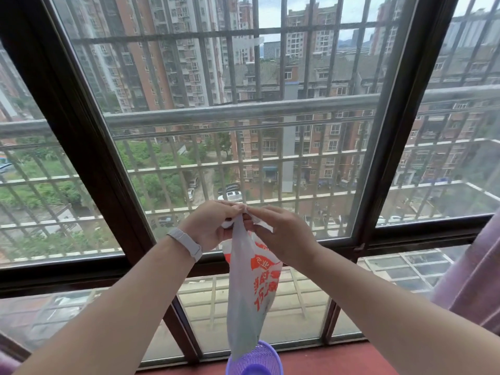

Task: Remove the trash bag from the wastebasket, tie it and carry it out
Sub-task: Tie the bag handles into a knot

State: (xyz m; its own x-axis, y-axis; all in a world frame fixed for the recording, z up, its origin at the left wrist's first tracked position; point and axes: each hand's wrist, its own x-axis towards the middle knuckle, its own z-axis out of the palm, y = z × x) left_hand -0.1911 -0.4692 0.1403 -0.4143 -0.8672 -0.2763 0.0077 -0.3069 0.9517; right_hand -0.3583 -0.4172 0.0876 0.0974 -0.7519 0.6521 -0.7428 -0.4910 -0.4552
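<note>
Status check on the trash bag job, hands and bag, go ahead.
Left hand and right hand both pinching the trash bag top, working the tie. Bag lifted, hanging over the purple wastebasket. Nothing in the way.

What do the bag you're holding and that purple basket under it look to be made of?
The trash bag looks like thin plastic film: milky, translucent, limp and creased, with orange print. The wastebasket seems to be moulded purple plastic with a fine mesh wall that shows light through; only its top is in view, so that is a guess.
</note>
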